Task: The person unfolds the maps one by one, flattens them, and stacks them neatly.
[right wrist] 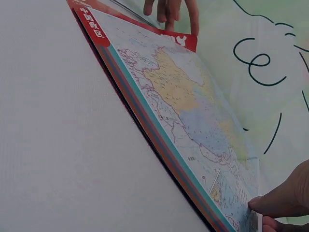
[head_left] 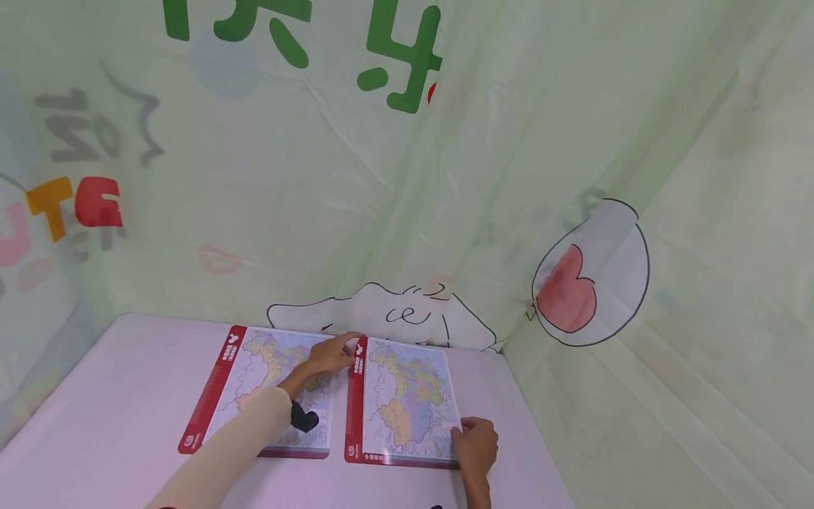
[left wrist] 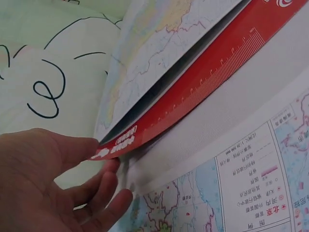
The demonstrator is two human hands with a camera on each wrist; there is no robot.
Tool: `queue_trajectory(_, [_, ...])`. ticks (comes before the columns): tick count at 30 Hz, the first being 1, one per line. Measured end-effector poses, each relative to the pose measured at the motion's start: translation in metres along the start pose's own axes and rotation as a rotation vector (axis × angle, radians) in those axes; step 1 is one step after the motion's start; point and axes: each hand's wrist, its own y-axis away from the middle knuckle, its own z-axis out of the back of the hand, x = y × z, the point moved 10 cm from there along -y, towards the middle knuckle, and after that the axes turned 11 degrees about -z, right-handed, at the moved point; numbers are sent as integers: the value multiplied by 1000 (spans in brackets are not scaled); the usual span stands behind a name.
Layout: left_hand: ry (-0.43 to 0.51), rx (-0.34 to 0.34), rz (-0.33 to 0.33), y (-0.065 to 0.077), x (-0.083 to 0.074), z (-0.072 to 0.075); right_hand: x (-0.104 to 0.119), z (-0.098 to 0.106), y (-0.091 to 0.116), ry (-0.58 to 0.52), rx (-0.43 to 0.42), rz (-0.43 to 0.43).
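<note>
Two red-edged map booklets lie side by side on the table. My left hand (head_left: 332, 355) pinches the top left corner of the right map booklet (head_left: 407, 399). Seen from the left wrist, that hand (left wrist: 50, 176) has its thumb over the red strip (left wrist: 193, 94), which bows and stands apart from the map sheet behind it. My right hand (head_left: 477, 447) grips the same booklet at its lower right edge, thumb on top, as the right wrist view of the hand (right wrist: 289, 195) shows. Under my left forearm is the left map booklet (head_left: 213, 385), partly covered by the sleeve.
The pale table (head_left: 121, 396) meets a light green printed curtain (head_left: 267, 177) right behind the booklets. More curtain, with a balloon drawing (head_left: 598, 276), closes off the right side. A cream sleeve (head_left: 235, 442) crosses the left booklet.
</note>
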Motion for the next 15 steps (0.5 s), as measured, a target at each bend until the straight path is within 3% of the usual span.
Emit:
queue_trajectory(6, [96, -31, -8, 9, -12, 1, -8, 6, -6, -31, -14, -34])
queue_trajectory(12, [514, -107, -12, 27, -25, -3, -18, 8, -10, -59, 21, -114])
queue_trajectory(15, [593, -110, -9, 37, -31, -6, -23, 7, -13, -92, 48, -132])
